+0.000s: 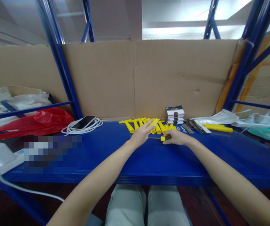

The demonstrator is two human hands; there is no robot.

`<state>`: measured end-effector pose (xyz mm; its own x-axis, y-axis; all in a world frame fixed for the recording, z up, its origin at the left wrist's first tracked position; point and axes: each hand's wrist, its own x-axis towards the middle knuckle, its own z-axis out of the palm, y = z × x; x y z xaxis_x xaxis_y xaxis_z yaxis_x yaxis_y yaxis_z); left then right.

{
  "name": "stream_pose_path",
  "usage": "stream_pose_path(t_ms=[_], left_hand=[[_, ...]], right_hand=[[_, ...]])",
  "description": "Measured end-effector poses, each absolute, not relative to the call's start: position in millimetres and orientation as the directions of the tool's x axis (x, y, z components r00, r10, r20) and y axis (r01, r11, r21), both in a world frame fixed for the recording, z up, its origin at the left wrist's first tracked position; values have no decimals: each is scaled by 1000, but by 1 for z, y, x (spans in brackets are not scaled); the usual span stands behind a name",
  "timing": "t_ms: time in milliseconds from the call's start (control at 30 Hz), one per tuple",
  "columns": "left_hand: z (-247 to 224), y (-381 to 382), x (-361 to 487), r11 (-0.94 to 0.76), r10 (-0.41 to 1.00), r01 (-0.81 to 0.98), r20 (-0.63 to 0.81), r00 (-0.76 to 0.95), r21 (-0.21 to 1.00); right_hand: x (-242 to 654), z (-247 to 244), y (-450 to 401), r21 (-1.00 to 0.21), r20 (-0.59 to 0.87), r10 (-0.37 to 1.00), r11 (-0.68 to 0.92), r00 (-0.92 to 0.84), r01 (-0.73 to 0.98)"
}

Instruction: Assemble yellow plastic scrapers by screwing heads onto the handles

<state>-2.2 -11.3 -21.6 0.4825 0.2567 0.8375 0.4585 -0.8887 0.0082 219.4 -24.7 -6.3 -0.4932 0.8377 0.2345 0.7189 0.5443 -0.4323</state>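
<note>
My left hand point(140, 135) is closed on a yellow plastic piece point(154, 123) near the middle of the blue table. My right hand point(175, 137) grips the yellow and green handle of a screwdriver point(163, 138), whose thin shaft points left towards my left hand. Several yellow T-shaped pieces point(129, 126) lie in a row just behind my hands. A stack of small printed cards point(174, 115) stands behind my right hand.
On the blue table point(97, 157), a phone point(85, 122) rests on a coiled white cable point(98, 122) at left, near a red bag point(38, 121). Yellow tubes point(217, 128) and a power strip point(257, 121) lie at right. Cardboard point(101, 78) stands behind.
</note>
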Motion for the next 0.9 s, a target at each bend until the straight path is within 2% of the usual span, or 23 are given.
stream_pose_path(t_ms=[167, 267, 400, 500, 567, 633, 700, 767, 833, 900], left_hand=[[-22, -12, -1, -880, 315, 472, 809, 496, 53], [-23, -12, 1, -888, 324, 457, 778, 538, 53], [-22, -14, 3, -901, 331, 427, 763, 555, 81], [-19, -20, 7, -906, 371, 394, 738, 565, 153], [-17, -26, 12, -901, 419, 354, 719, 555, 251], [-16, -30, 17, -858, 514, 288, 692, 506, 426], [-14, -33, 22, -729, 656, 176, 600, 458, 662], [-12, -33, 25, -518, 772, 53, 440, 459, 853], [-9, -34, 25, -330, 816, -42, 307, 489, 943], [-6, -35, 24, -213, 824, -115, 242, 512, 970]], right_hand=[[215, -9, -25, -456, 205, 845, 528, -493, 716], [213, -7, -24, -574, 282, 838, 538, -467, 618], [206, -3, -24, -833, 381, 876, 463, -295, 302], [201, -4, -23, -928, 357, 905, 372, -232, 21], [199, -5, -23, -934, 358, 907, 346, -220, -93], [197, -6, -23, -930, 363, 907, 338, -211, -145], [196, -6, -24, -930, 359, 907, 329, -218, -162], [194, -5, -26, -933, 351, 905, 316, -238, -173], [192, -5, -27, -931, 352, 901, 308, -255, -196], [191, -4, -29, -928, 355, 895, 301, -270, -220]])
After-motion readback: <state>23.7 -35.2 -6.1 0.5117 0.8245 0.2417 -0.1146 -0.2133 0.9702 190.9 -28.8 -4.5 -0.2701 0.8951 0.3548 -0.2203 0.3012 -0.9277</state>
